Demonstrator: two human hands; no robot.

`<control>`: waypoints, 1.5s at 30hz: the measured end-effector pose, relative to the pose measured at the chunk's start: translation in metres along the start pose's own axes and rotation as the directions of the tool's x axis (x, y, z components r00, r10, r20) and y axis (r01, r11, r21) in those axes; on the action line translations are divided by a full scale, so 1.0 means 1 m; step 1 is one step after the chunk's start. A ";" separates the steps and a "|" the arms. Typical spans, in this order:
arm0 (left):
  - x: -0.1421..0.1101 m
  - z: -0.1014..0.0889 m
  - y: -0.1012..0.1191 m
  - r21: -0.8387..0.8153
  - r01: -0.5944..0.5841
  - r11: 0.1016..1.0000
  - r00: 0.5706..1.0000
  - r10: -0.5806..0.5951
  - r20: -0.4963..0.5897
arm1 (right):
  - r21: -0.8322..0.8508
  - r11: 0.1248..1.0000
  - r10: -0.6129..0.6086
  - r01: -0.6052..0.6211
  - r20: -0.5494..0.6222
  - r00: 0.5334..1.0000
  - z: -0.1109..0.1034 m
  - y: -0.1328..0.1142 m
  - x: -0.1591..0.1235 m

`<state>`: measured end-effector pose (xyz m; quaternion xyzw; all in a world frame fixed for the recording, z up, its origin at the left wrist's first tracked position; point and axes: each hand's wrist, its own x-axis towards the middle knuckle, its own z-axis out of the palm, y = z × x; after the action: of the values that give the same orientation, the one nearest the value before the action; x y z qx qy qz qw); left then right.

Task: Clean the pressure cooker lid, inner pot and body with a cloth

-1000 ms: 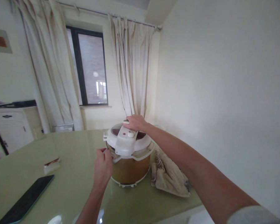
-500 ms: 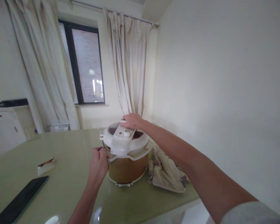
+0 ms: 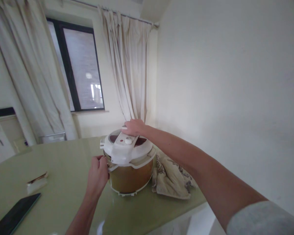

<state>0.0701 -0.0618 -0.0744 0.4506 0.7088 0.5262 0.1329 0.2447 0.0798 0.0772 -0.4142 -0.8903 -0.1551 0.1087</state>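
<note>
Our L hand point(image 3: 98, 171) is curled closed at the L side of the pot point(image 3: 132, 179), thumb + fingers gripping its white rim; the exact hold is partly hidden. Our R hand point(image 3: 134, 127) is closed over the handle at the far end of the white lid point(image 3: 143, 150), R arm reaching across above the cloth. Lid's on top of the pot; can't tell if it's fully seated. Pot stands upright on the green table point(image 3: 71, 169), nearer its R side, w/ a rumpled cloth point(image 3: 172, 179) just beside it on the R, nr the table's front R edge. Most open room for us is L of the pot, up to a small packet point(image 3: 36, 183) & a dark flat slab point(image 3: 16, 212), both well apart from it. On the lid we see a round knob point(image 3: 128, 140) + red dot point(image 3: 122, 140); any markings there are too small to read, & the cloth's dark print is illegible.
</note>
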 end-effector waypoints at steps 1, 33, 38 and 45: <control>0.001 0.000 0.000 -0.025 0.013 1.000 1.000 -0.012 0.017 | -0.004 1.000 0.001 -0.001 -0.002 1.000 0.000 0.000 0.000; 0.027 -0.016 0.002 -0.300 0.047 0.953 0.985 0.006 0.175 | 0.170 0.985 -0.011 -0.009 0.120 0.993 -0.018 0.006 -0.009; 0.050 -0.047 -0.003 -0.267 0.107 0.958 0.929 -0.001 0.369 | 0.360 0.933 -0.007 0.022 -0.043 0.999 -0.012 0.046 -0.057; 0.081 -0.066 0.054 0.246 -0.256 0.935 0.963 0.270 -0.024 | 0.593 0.691 0.567 -0.412 -0.093 0.818 0.084 0.067 -0.132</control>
<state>0.0077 -0.0379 0.0231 0.5386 0.7044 0.4621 -0.0147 0.3742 0.0583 -0.0311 -0.5642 -0.7279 0.0866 0.3800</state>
